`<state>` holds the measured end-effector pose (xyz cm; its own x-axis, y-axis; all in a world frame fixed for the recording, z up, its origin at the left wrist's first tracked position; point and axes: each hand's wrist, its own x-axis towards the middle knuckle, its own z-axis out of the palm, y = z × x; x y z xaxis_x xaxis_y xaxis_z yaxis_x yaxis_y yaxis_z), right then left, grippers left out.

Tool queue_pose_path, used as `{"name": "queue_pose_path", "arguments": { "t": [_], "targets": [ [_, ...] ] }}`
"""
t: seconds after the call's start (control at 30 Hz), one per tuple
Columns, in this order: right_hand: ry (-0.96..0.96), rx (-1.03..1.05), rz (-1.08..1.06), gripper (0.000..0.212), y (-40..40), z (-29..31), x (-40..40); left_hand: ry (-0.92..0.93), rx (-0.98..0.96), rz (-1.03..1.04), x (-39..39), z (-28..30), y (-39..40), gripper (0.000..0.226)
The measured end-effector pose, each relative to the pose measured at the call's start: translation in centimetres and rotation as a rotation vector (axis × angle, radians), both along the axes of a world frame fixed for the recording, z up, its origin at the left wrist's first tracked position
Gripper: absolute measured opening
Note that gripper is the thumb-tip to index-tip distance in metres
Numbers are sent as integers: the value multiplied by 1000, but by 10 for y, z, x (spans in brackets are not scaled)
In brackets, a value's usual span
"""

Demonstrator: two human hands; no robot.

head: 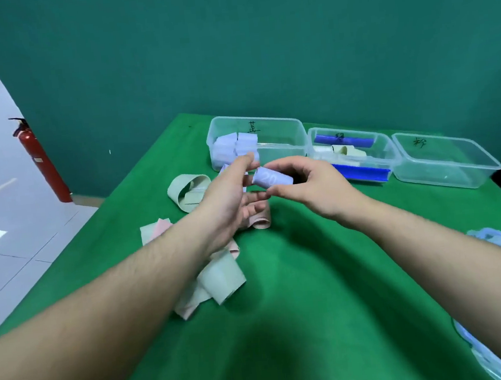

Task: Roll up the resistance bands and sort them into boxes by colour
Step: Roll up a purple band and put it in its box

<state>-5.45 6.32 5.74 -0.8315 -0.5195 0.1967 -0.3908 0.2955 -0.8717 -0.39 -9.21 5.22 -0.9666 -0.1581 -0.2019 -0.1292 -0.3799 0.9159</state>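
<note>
right hand: fingers and thumb curled round rolled lilac band, held above green table, near the boxes
left hand: fingers straight, loosely spread, fingertips at the roll's left end
left box: lilac rolls inside
middle box: pale green rolls, blue pieces
right box: clear, marked on its wall
loose bands: green loop left of hands; pink and green pile under left forearm
lids: table's right edge
fire extinguisher: floor, far left
</note>
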Motion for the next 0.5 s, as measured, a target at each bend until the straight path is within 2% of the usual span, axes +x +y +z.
{"name": "queue_pose_path", "arguments": {
  "t": [0.07,0.17,0.3,0.5],
  "targets": [
    [-14,5,-18,36,-6,0,-16,48,-107,-37,-13,3,-10,23],
    [-23,19,-38,34,-14,4,-39,94,-170,-71,-34,1,-22,26],
    [25,65,-46,29,-19,13,-64,91,-166,-26,-62,7,-30,14],
    [36,156,4,25,-25,22,-109,90,-151,-8,-104,12,-38,19]
  ]
}}
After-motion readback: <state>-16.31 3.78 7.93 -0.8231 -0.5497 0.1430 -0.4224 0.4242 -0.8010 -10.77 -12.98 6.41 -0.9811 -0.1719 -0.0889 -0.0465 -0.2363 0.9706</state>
